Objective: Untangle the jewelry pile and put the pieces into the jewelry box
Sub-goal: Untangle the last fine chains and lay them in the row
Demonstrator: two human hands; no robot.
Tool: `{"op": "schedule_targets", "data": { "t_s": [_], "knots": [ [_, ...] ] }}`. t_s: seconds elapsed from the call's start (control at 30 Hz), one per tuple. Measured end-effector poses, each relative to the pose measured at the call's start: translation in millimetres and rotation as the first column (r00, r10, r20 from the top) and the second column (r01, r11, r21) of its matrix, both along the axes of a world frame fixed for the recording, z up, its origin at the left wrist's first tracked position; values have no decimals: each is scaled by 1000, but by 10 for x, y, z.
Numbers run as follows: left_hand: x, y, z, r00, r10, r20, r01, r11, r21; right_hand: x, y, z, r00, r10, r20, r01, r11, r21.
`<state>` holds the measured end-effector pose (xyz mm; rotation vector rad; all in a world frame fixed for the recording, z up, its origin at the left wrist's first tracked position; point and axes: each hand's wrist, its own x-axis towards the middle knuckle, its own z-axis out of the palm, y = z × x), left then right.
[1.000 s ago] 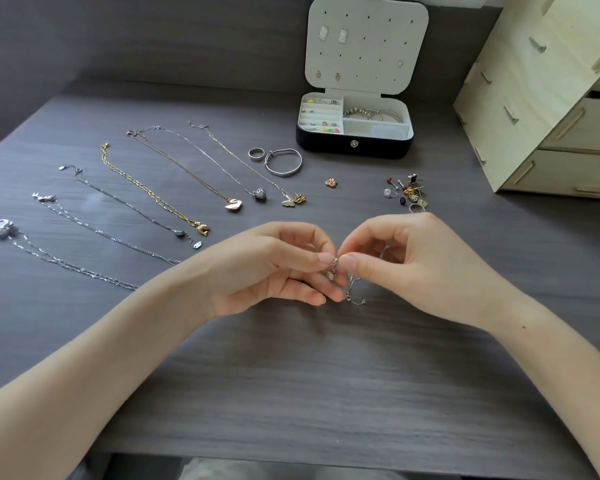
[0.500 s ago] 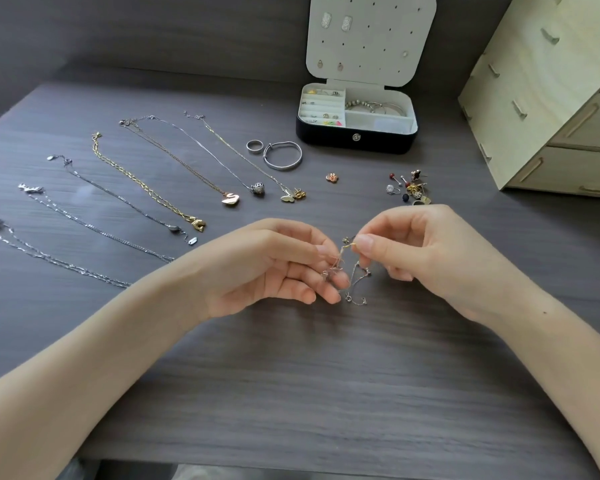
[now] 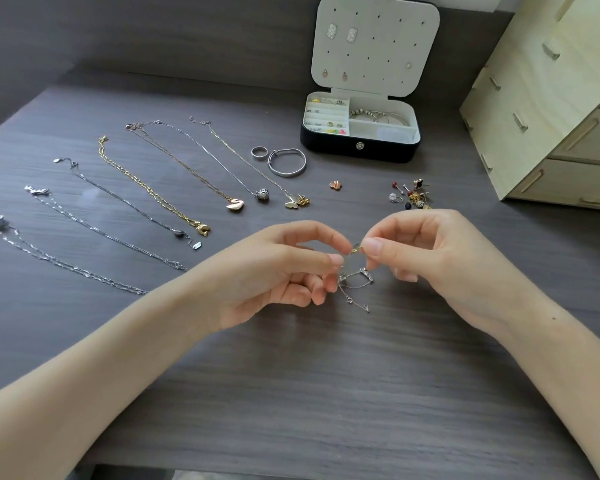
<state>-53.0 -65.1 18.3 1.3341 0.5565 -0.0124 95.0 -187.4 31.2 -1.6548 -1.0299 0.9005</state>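
My left hand and my right hand meet over the middle of the table, both pinching a thin silver chain with small charms. Its loose end dangles to the tabletop below my fingers. The black jewelry box stands open at the back, its white lid upright with a few earrings pinned on it. Rings and bangles lie in its compartments.
Several necklaces lie stretched out in rows on the left. A ring and a silver bangle sit before the box. A small flower earring and a pile of earrings lie right. A wooden drawer unit stands far right.
My hands have drawn slightly apart and risen, stretching the chain between them so more of it hangs free. The view has tipped down a little.
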Motion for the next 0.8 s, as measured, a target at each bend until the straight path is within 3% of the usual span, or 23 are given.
{"op": "schedule_targets", "data": {
  "t_s": [0.17, 0.33, 0.5, 0.63, 0.8],
  "knots": [
    [3, -64, -21, 1000, 19, 7, -20, 990, 138, -21, -9, -20, 999, 39, 17, -40, 996, 85],
    [9, -91, -53, 997, 70, 10, -71, 982, 173, -25, -21, -120, 958, -1, 286, -57, 980, 193],
    [5, -91, -64, 997, 78, 14, -80, 982, 174, -35, 25, -269, 703, -122, 701, -193, 916, 353],
    [0, -111, -81, 996, 84, 25, -87, 977, 196, -33, 44, -339, 475, -253, 843, -306, 851, 427],
    [3, -93, -65, 994, 110, 26, -113, 983, 142, 69, 73, -367, 436, -336, 835, -87, 908, 411]
  ]
}}
